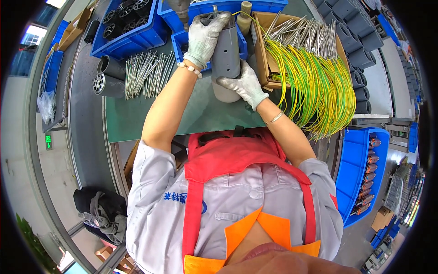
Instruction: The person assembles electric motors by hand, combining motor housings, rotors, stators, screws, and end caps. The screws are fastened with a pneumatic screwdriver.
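A grey cylindrical motor housing with small holes in its side is between my two hands above the green work surface. My left hand, in a whitish work glove, is wrapped round its far end, where a thin metal shaft sticks out. My gloved right hand grips the near end from the right, thumb across its side. Directly below this end is a paler round block; whether they touch I cannot tell. A yellow-green wire runs from near the housing's far end to the right.
Long metal bolts lie left, beside two grey cylinders. A cardboard box on the right holds metal rods and yellow-green wires. Blue bins stand behind. A power driver hangs close to my left hand.
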Available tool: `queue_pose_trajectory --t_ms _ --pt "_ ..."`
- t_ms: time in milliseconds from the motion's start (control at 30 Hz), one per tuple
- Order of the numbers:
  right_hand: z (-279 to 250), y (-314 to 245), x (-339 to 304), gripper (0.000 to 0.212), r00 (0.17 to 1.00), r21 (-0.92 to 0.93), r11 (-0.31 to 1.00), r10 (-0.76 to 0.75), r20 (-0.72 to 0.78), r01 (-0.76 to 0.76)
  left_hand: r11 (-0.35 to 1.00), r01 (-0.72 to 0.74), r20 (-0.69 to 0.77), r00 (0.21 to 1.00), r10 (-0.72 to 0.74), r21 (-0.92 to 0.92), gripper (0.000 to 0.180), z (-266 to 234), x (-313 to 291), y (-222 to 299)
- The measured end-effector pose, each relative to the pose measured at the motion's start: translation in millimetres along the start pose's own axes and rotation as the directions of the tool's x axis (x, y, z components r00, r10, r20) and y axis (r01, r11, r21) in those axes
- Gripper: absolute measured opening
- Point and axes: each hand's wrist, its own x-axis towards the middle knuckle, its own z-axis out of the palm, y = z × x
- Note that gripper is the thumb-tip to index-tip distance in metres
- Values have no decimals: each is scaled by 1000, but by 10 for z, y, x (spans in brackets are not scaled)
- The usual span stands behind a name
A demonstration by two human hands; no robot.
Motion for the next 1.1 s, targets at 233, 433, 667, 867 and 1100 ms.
queue_pose_trajectory --t_ms 233,433,667,867,1100 --pt "10 75 -15 87 998 -33 999 -15 -55 13 999 -5 1 1000 5 40 50 76 -62 71" --pt "-18 79 7 86 999 -97 995 -20 -28 17 1000 25 15 1000 -25 0 57 32 -61 89" --pt "-23 96 25 86 999 -61 998 -34 -1 34 979 117 116 988 -98 -167 61 -41 -45 88" --pt "2 104 -2 88 999 8 999 -43 -12 43 980 110 90 991 -96 -164 58 -20 -97 147" --pt "6 159 -6 87 999 -50 998 -33 -27 32 987 71 77 995 -61 -144 60 17 -99 106"
